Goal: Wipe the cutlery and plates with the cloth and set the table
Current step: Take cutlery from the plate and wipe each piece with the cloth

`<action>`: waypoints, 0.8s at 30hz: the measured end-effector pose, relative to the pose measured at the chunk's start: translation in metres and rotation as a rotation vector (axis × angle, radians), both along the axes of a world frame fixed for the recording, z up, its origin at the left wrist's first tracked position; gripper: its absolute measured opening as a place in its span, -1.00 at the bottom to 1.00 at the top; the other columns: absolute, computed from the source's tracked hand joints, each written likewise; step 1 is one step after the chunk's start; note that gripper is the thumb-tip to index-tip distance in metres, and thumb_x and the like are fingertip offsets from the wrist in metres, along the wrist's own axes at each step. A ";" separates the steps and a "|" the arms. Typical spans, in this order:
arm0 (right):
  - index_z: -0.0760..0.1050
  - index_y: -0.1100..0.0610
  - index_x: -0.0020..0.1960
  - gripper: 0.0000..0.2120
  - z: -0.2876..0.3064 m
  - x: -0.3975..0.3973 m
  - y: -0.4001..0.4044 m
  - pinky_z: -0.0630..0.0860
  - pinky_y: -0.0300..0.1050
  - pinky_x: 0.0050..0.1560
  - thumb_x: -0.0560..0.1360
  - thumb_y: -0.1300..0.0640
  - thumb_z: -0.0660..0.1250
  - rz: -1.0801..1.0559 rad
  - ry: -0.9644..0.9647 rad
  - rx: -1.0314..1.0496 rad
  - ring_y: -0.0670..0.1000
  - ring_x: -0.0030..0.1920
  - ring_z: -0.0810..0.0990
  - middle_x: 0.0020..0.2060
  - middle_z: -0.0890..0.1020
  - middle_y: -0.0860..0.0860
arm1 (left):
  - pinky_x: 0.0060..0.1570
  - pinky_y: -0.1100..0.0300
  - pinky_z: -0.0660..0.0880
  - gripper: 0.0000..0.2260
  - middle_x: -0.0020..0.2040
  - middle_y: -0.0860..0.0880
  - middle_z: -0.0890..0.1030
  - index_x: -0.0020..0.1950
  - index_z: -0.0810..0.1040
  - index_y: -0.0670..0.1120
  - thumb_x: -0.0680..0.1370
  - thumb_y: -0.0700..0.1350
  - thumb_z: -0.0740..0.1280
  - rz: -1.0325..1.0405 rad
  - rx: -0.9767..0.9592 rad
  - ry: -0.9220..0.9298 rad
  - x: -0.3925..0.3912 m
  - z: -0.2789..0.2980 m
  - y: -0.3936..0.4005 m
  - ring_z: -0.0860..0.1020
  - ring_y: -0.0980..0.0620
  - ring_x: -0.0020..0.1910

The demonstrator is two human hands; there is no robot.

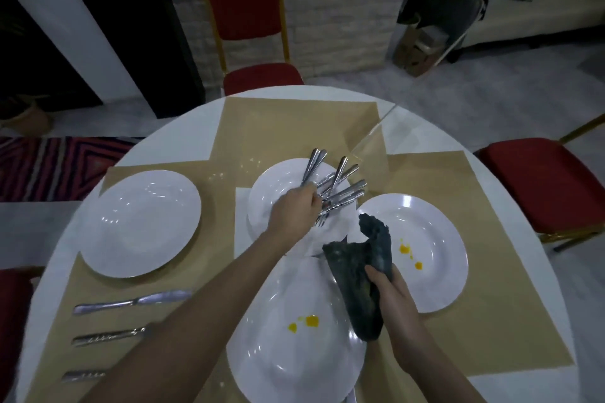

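My left hand (296, 211) reaches across to the middle plate (278, 199) and is closed around a bundle of cutlery (334, 188). The handles fan out up and to the right above the plate, and the tines or tips poke out below my fingers; I cannot tell how many pieces there are. My right hand (389, 286) is clamped on the dark cloth (363, 278), which hangs crumpled from my grip over the gap between the near plate (288, 347) and the right plate (425, 249).

The near plate sits just in front of me and carries two small yellow-orange spots (304, 322) near its centre. The right plate has a few spots of the same colour (407, 252) in its bowl. The middle plate appears to rest on another plate, whose rim shows at its lower left edge. The left plate (140, 222) stands well apart from the others on its own tan placemat (98, 271), and looks clean, with nothing in it.

Below that left plate three pieces of cutlery lie side by side on the placemat: a knife (131, 301) nearest the plate, then a second piece (108, 337), then a third (82, 375) closest to the worktop edge, partly hidden by my forearm. The round white worktop (170, 137) has more tan placemats under the other plates. Red chairs (248, 10) stand around it.
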State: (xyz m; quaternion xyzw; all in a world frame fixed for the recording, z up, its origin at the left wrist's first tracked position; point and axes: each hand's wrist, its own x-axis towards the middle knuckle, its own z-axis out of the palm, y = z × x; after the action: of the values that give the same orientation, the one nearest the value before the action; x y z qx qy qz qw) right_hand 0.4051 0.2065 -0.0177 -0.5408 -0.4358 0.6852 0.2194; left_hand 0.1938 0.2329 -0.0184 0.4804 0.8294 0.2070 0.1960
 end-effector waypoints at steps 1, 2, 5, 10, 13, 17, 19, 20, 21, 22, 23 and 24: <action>0.50 -0.10 0.08 -0.87 -0.001 -0.001 0.001 0.51 -0.17 -0.12 0.58 0.09 0.26 -0.025 0.008 -0.006 -0.03 0.04 0.62 0.01 0.65 -0.04 | -0.09 -0.03 0.52 -0.82 -0.07 -0.17 0.63 0.01 0.49 -0.17 0.61 -0.10 0.16 -0.008 0.004 0.018 -0.002 -0.003 0.016 0.57 -0.22 -0.09; 0.51 -0.10 0.07 -0.87 -0.001 -0.001 0.002 0.51 -0.17 -0.12 0.58 0.10 0.27 -0.048 0.017 -0.009 -0.04 0.03 0.62 0.00 0.66 -0.05 | -0.09 -0.02 0.52 -0.82 -0.06 -0.18 0.63 0.01 0.49 -0.18 0.61 -0.11 0.16 -0.025 0.001 0.037 -0.003 -0.007 0.031 0.57 -0.23 -0.08; 0.53 -0.12 0.03 -0.84 -0.007 0.001 0.003 0.51 -0.18 -0.12 0.57 0.13 0.28 -0.091 0.020 -0.022 -0.08 -0.01 0.63 -0.07 0.68 -0.11 | -0.10 0.04 0.47 -0.83 -0.03 -0.18 0.62 0.03 0.50 -0.18 0.60 -0.12 0.17 -0.062 -0.043 0.052 -0.003 -0.020 0.068 0.57 -0.21 -0.04; 0.55 -0.06 0.02 -0.80 -0.015 0.009 0.006 0.51 -0.16 -0.13 0.56 0.23 0.29 -0.133 -0.039 -0.037 -0.03 -0.03 0.64 -0.10 0.70 -0.05 | -0.15 0.15 0.40 -0.84 0.01 -0.16 0.63 0.09 0.54 -0.17 0.55 -0.20 0.24 -0.040 -0.111 0.113 -0.001 -0.044 0.095 0.61 -0.16 0.03; 0.56 -0.05 0.01 -0.80 -0.018 0.016 0.007 0.51 -0.15 -0.12 0.55 0.24 0.30 -0.161 -0.067 -0.041 -0.03 -0.04 0.64 -0.12 0.71 -0.06 | -0.06 0.11 0.49 -0.82 0.04 -0.13 0.64 0.10 0.52 -0.17 0.52 -0.28 0.25 0.011 -0.107 0.156 0.000 -0.050 0.098 0.62 -0.14 0.06; 0.55 -0.07 -0.03 -0.80 -0.017 0.018 0.009 0.50 -0.21 -0.19 0.55 0.23 0.30 -0.159 -0.089 -0.040 -0.11 -0.14 0.67 -0.23 0.72 -0.14 | -0.11 0.10 0.44 -0.93 -0.02 -0.17 0.63 -0.05 0.50 -0.14 0.51 -0.26 0.26 -0.011 -0.075 0.039 -0.006 -0.050 0.098 0.59 -0.19 0.03; 0.56 -0.06 -0.02 -0.81 -0.016 0.018 0.009 0.49 -0.22 -0.20 0.55 0.22 0.30 -0.155 -0.087 -0.048 -0.14 -0.15 0.68 -0.21 0.72 -0.15 | -0.19 0.15 0.35 -0.95 -0.08 -0.17 0.62 -0.10 0.51 -0.15 0.51 -0.26 0.27 -0.034 -0.003 -0.006 -0.009 -0.046 0.100 0.56 -0.19 -0.04; 0.57 -0.06 -0.01 -0.81 -0.016 0.018 0.009 0.50 -0.20 -0.18 0.55 0.22 0.29 -0.149 -0.086 -0.054 -0.12 -0.12 0.68 -0.19 0.72 -0.13 | -0.21 0.17 0.30 -0.94 -0.11 -0.16 0.62 -0.10 0.52 -0.17 0.50 -0.28 0.26 -0.040 0.030 -0.020 -0.011 -0.044 0.100 0.54 -0.17 -0.06; 0.57 -0.06 0.01 -0.82 -0.015 0.018 0.008 0.51 -0.18 -0.15 0.55 0.21 0.29 -0.147 -0.085 -0.064 -0.08 -0.08 0.68 -0.17 0.72 -0.11 | -0.22 0.20 0.26 -0.93 -0.12 -0.15 0.63 -0.11 0.53 -0.18 0.49 -0.28 0.27 -0.045 0.055 -0.034 -0.012 -0.041 0.100 0.54 -0.15 -0.08; 0.57 -0.05 0.02 -0.82 -0.015 0.018 0.008 0.52 -0.16 -0.13 0.55 0.20 0.30 -0.148 -0.083 -0.072 -0.05 -0.06 0.67 -0.15 0.73 -0.09 | -0.23 0.22 0.25 -0.93 -0.14 -0.14 0.63 -0.10 0.55 -0.19 0.48 -0.28 0.28 -0.051 0.075 -0.052 -0.012 -0.039 0.099 0.53 -0.12 -0.09; 0.57 -0.05 0.03 -0.82 -0.014 0.018 0.007 0.52 -0.13 -0.11 0.55 0.21 0.30 -0.153 -0.082 -0.077 -0.03 -0.03 0.66 -0.12 0.72 -0.06 | -0.22 0.20 0.29 -0.94 -0.16 -0.13 0.62 -0.10 0.57 -0.20 0.48 -0.27 0.30 -0.053 0.098 -0.071 -0.013 -0.037 0.096 0.53 -0.11 -0.09; 0.56 -0.04 0.04 -0.82 -0.014 0.018 0.007 0.52 -0.10 -0.07 0.55 0.21 0.30 -0.159 -0.084 -0.078 0.00 -0.01 0.65 -0.09 0.71 -0.04 | -0.20 0.16 0.36 -0.94 -0.19 -0.13 0.59 -0.11 0.58 -0.21 0.49 -0.27 0.31 -0.049 0.130 -0.087 -0.013 -0.036 0.094 0.54 -0.13 -0.10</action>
State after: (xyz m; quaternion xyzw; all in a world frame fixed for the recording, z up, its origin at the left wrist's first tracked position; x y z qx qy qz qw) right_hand 0.4232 0.2134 -0.0315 -0.6102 -0.3734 0.6587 0.2333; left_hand 0.1805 0.3269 -0.0547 0.5027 0.7929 0.2764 0.2053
